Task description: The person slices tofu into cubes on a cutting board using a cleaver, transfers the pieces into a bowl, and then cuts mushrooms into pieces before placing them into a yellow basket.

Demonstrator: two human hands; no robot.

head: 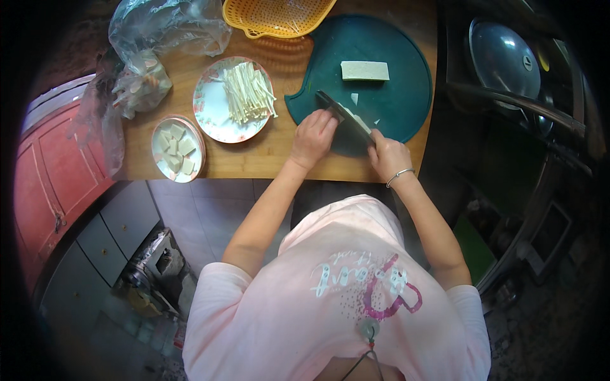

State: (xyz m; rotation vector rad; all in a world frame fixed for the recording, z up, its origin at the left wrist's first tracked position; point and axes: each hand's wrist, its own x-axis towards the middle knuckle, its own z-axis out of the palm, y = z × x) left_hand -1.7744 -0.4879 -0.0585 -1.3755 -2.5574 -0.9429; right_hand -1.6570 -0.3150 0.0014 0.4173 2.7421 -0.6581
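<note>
My right hand (pixel 391 155) is closed around the handle of a kitchen knife (pixel 355 124), its blade slanting up and left over the dark green cutting board (pixel 400 114). Pale bits cling along the blade. My left hand (pixel 314 135) is at the board's near left edge, its curled fingertips against the blade's left side. Whatever those fingers may hold is hidden. A rectangular block of tofu (pixel 365 71) lies farther back on the board, apart from both hands. Small white scraps (pixel 354 98) lie between the block and the knife.
Left of the board, a floral plate (pixel 209 121) bears enoki mushrooms (pixel 245 93). Stacked small plates (pixel 202 157) at the wooden table's front edge hold tofu pieces (pixel 174 145). A yellow plastic basket (pixel 281 19) and plastic bags (pixel 167 28) lie behind. A lidded wok (pixel 505 62) stands right.
</note>
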